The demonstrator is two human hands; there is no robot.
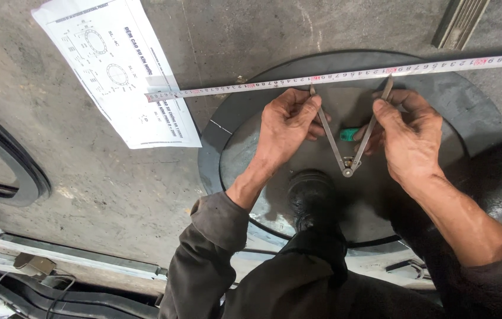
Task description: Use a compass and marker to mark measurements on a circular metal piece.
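A metal divider (348, 147) lies spread in a V on a dark round rubber disc (469, 112), its two tips touching a white measuring tape (345, 75) stretched across the disc. My left hand (283, 127) pinches the left leg near its tip. My right hand (407, 133) grips the right leg and also holds a small green object (348, 134), mostly hidden behind the fingers. The hinge points toward me.
A printed drawing sheet (118, 68) lies on the grey concrete floor at upper left. A dark rubber ring (9, 159) curves in at the left edge. My black shoe (313, 198) rests on the disc. Metal rails (56, 260) lie at lower left.
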